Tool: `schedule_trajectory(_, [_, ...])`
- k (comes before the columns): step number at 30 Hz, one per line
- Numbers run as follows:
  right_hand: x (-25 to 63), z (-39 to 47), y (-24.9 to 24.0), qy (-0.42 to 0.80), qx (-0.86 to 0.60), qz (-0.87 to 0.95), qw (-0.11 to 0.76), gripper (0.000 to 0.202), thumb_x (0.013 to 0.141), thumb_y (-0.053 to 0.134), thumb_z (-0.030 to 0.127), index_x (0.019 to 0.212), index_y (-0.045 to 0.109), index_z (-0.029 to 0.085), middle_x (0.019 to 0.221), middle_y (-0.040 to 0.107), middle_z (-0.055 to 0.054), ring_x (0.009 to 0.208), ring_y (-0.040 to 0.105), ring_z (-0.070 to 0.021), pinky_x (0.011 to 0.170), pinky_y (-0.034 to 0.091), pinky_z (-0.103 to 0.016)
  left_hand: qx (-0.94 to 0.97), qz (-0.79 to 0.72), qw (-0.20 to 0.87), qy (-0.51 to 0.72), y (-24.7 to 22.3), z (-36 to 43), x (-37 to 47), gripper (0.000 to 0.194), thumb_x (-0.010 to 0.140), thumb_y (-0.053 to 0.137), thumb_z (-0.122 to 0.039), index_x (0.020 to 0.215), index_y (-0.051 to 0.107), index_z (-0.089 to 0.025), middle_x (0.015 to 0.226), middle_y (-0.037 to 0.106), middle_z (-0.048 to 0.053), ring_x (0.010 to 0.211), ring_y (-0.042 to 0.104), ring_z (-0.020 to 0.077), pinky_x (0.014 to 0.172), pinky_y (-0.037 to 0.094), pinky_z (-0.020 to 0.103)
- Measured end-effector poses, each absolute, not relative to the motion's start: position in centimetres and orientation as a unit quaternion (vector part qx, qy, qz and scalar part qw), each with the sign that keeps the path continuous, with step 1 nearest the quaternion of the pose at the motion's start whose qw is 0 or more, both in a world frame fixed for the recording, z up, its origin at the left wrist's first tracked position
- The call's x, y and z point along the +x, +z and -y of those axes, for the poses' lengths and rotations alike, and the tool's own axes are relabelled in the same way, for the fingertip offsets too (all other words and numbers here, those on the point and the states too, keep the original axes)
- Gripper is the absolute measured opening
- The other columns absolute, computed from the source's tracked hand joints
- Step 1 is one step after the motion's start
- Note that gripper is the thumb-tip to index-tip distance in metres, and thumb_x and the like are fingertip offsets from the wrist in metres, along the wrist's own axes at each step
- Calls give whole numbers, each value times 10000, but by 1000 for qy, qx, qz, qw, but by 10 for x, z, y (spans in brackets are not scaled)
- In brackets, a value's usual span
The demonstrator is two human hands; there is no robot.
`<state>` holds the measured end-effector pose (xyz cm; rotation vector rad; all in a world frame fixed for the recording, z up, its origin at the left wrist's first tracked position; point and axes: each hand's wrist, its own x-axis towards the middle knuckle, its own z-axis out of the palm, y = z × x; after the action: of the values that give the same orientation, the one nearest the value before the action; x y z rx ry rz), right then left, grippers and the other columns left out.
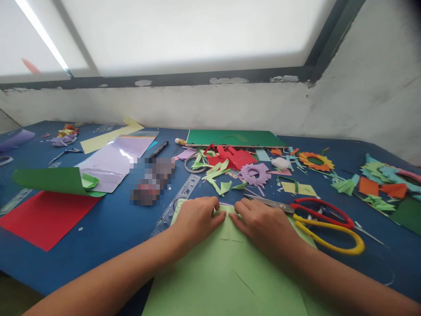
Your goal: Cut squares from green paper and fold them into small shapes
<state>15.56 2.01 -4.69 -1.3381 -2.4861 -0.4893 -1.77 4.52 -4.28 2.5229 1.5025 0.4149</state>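
A large light green paper [223, 272] lies in front of me, with a crease near its far edge. My left hand [199, 219] presses on it, thumb and fingers closed at the far edge. Close beside it on the right, my right hand [258, 217] pinches the same edge, its thumb pointing at the left thumb. Under the left side of the paper runs a clear ruler [177, 199]. Scissors [324, 221] with one red and one yellow handle lie just right of my right hand.
Cut scraps, a purple paper ring [255, 174] and an orange ring [315, 161] lie beyond my hands. A green board [233, 138] sits by the wall. Red paper [46, 219], a plastic pack [115, 162] and a black marker [158, 150] are on the left.
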Motion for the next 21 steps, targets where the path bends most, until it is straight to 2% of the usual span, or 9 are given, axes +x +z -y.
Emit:
schedule_trajectory(6, [158,-9,-49,-181,-419,876,158,234,876,413,127,697,556,176,623,554,-24,551,534,-169,468,296,-290,890,-427,17,161,-48,-44,-21,115,820,522,-218,739,589,-172,710,651,11,655,611,161,533,389,224])
schedule_trajectory(10, [164,-8,-53,-167,-376,893,185,242,858,387,51,899,617,113,745,644,-71,629,593,-191,509,415,-292,917,-359,-6,173,-52,-45,-23,162,851,463,-179,759,596,-173,735,651,18,657,597,156,545,426,230])
schedule_trajectory(15, [172,-12,-55,-120,-331,914,199,284,852,396,39,1018,624,67,897,685,-117,760,640,-225,615,537,-335,941,-281,4,189,-48,-47,-27,188,872,435,-156,795,606,-163,815,667,28,746,609,151,623,478,237])
schedule_trajectory(21, [175,-18,-54,-93,-303,927,198,257,839,466,56,1032,636,60,998,678,-137,872,644,-232,722,565,-353,950,-251,21,183,-44,-50,-29,215,892,428,-188,833,634,-168,855,673,30,741,601,140,634,489,239])
